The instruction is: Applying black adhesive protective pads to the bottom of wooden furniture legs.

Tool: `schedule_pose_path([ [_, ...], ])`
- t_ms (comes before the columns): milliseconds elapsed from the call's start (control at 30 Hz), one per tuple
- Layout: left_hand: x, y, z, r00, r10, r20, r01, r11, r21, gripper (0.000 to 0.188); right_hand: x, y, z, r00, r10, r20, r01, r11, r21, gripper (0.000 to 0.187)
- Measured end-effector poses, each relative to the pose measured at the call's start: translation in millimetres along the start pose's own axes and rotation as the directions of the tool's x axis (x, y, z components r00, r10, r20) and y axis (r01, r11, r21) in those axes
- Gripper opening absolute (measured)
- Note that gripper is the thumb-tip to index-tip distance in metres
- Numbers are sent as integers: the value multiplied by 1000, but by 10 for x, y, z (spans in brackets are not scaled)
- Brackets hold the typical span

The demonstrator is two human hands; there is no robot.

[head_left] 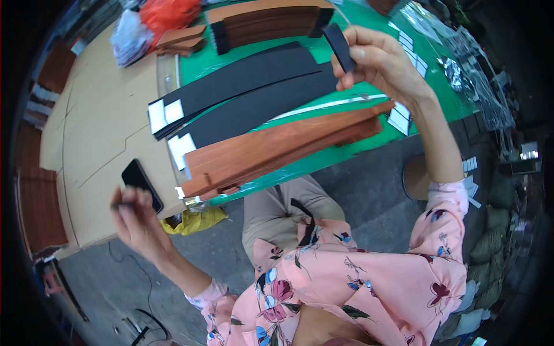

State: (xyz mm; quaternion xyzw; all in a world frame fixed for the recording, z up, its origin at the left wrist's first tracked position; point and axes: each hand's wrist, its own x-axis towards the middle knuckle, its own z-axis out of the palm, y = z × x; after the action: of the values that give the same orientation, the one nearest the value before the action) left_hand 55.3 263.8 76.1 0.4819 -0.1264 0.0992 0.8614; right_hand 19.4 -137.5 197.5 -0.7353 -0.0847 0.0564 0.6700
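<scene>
Raised over the far right of the table, my right hand (384, 63) pinches a short black flat piece (339, 47) between thumb and fingers. My left hand (137, 225) is at the near left, beside a black phone (138, 179); its fingers are curled together and smeared by motion. A small dark bit shows at its fingertips, too blurred to name. Long black sheets (242, 81) lie stacked in the middle, with white labels (165, 114) at their left ends. Nearest me, reddish-brown wood-look strips (277, 144) rest along the front edge.
A curved stack of brown panels (271, 26) with black ends stands at the back. Red (170, 20) and clear plastic bags (130, 40) sit at back left by brown pieces (182, 41). White labels (399, 118) dot the green tabletop (358, 147). Cardboard (104, 115) covers the left side.
</scene>
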Motion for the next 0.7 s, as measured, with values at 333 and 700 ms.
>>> schedule_pose_path([
  [333,-1031,-506,2087,446,138,884,-874,280,397,31,-1258,462,-524,953,-166,-252,230,940,251,35],
  [700,-1197,-1203,2713,560,46,827,-825,128,551,36,-1325,607,-889,863,-475,-171,184,611,-770,20],
])
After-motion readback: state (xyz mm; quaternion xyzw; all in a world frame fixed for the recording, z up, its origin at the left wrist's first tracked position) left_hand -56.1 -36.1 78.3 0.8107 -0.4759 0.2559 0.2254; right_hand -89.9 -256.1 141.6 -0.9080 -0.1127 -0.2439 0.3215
